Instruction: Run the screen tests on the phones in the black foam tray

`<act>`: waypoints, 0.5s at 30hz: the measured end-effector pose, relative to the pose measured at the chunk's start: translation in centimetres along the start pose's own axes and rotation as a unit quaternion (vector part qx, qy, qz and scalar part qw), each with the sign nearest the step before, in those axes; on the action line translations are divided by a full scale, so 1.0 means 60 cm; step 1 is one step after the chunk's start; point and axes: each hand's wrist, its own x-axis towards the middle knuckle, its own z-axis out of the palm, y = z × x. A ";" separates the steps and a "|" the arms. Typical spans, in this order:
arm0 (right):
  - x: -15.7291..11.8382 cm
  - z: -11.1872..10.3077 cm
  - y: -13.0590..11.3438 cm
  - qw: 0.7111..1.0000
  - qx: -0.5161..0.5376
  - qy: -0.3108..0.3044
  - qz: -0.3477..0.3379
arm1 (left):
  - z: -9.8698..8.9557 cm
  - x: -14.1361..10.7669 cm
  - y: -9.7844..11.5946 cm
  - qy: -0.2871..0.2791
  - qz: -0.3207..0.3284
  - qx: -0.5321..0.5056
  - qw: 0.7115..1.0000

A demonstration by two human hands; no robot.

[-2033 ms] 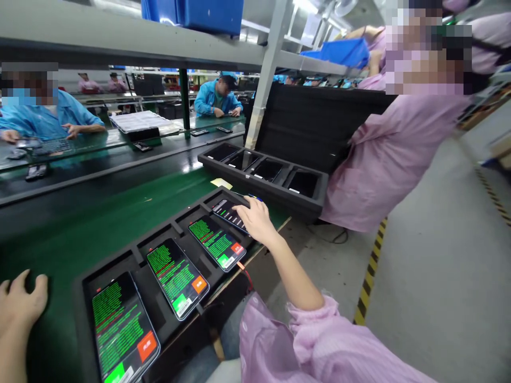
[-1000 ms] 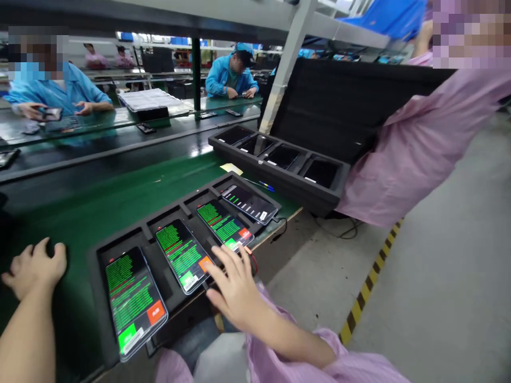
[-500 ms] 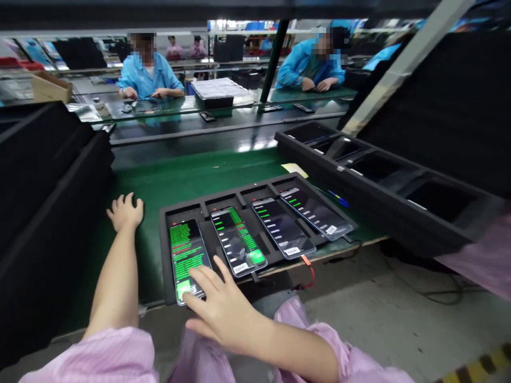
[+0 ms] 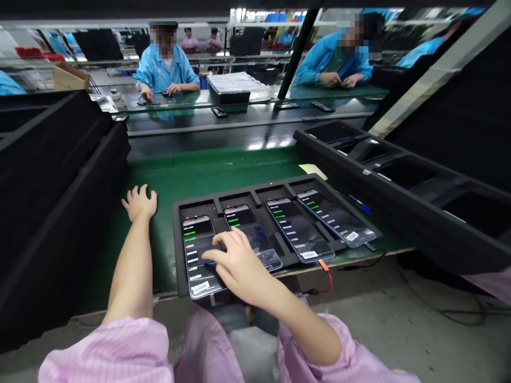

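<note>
My left hand [image 4: 139, 203] rests on the green bench top [image 4: 191, 173], fingers spread and holding nothing. Over the two leftmost smartphones hovers my right hand [image 4: 237, 263], its fingers apart and slightly bent; whether a fingertip touches glass I cannot tell. The far-left smartphone [image 4: 194, 247] shows a list with white and green lines. Beside it, the second smartphone [image 4: 263, 250] is partly hidden by my hand. A third smartphone [image 4: 299, 234] and a right-hand smartphone [image 4: 337, 218] show similar lists. All lie tilted in a black foam tray [image 4: 179, 287] at the bench's near edge.
Black foam trays [image 4: 80, 175] are stacked on the left. Another foam tray with dark phones [image 4: 399, 175] stands on the right. A red cable [image 4: 329, 279] hangs below the third phone. A blue pen [image 4: 360, 204] and yellow paper [image 4: 313, 171] lie near. Co-workers sit across the line.
My right hand has moved up and right from the far-left phone's lower end. The two left phones' screens went from dense green text to plain lists. The camera view shifted slightly.
</note>
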 end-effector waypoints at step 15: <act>0.025 0.029 -0.005 0.991 -0.116 -0.017 0.072 | 0.000 -0.001 0.000 0.001 0.002 0.004 1.000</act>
